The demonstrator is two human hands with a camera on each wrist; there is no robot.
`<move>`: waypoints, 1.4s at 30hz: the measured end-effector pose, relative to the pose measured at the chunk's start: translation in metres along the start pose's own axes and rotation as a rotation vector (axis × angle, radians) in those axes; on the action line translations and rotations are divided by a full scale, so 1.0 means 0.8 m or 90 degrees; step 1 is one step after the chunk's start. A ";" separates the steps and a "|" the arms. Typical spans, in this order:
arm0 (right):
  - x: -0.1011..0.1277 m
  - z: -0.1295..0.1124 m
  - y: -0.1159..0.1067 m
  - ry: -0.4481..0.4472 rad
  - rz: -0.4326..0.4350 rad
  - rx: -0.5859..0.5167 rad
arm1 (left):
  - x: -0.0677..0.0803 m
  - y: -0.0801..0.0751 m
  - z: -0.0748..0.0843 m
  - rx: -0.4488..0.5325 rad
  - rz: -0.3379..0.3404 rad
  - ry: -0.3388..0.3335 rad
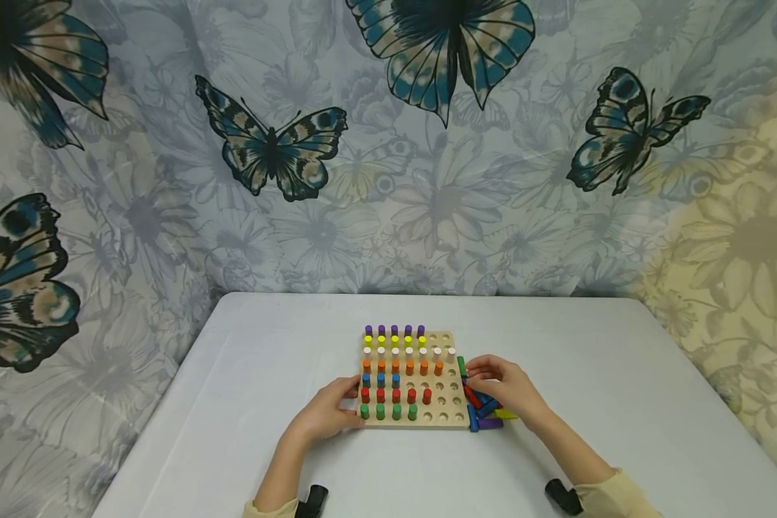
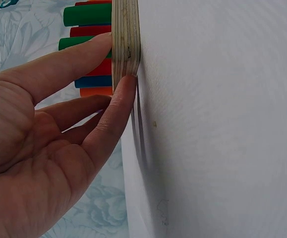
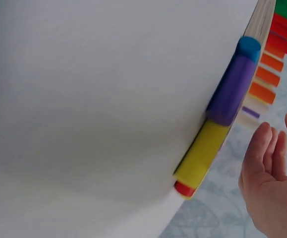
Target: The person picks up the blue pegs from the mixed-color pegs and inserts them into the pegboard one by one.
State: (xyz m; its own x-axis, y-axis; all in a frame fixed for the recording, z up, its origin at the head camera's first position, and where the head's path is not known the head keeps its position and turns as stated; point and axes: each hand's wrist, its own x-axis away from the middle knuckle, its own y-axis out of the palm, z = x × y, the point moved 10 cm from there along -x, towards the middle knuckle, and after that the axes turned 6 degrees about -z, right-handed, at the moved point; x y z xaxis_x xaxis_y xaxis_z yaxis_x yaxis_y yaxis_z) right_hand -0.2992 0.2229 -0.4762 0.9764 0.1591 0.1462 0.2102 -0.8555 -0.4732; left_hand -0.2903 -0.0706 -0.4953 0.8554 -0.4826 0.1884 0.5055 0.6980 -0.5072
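Note:
A light wooden pegboard (image 1: 455, 425) lies flat with rows of upright purple, yellow, white, orange, blue, red and green pegs. My left hand (image 1: 329, 411) rests against its left side, the thumb (image 2: 96, 49) and little finger (image 2: 114, 111) touching the layered wooden edge (image 2: 126, 44). Over the loose pegs at the board's right side hovers my right hand (image 1: 506, 386), thumb and fingers apart with nothing visible between them. Beneath and beside it lie a red peg (image 1: 472, 396), a purple peg (image 1: 491, 424), a yellow peg (image 3: 202, 153) and several blue ones.
A white table (image 1: 285, 324) carries the board near its middle. Behind it hangs a flowered cloth (image 1: 388, 237) with butterflies. A loose green peg (image 1: 462, 366) leans at the board's right edge. Black straps (image 1: 563, 496) show at both wrists.

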 end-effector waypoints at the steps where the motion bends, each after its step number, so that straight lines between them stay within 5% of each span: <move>1: 0.000 0.003 -0.002 0.004 0.000 -0.002 | 0.000 0.000 0.000 0.002 0.000 -0.001; 27: 0.009 0.020 -0.024 0.045 -0.001 0.022 | 0.001 0.000 0.001 0.003 0.000 0.001; 42: -0.001 0.021 -0.016 -0.003 -0.009 0.167 | 0.000 0.000 0.000 0.012 -0.001 0.002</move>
State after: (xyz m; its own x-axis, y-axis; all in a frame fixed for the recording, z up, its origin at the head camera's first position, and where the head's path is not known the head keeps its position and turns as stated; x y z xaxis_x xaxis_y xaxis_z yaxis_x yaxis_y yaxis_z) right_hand -0.3016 0.2421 -0.4850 0.9733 0.1726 0.1511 0.2291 -0.6958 -0.6807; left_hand -0.2903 -0.0709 -0.4952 0.8542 -0.4853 0.1866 0.5090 0.7074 -0.4904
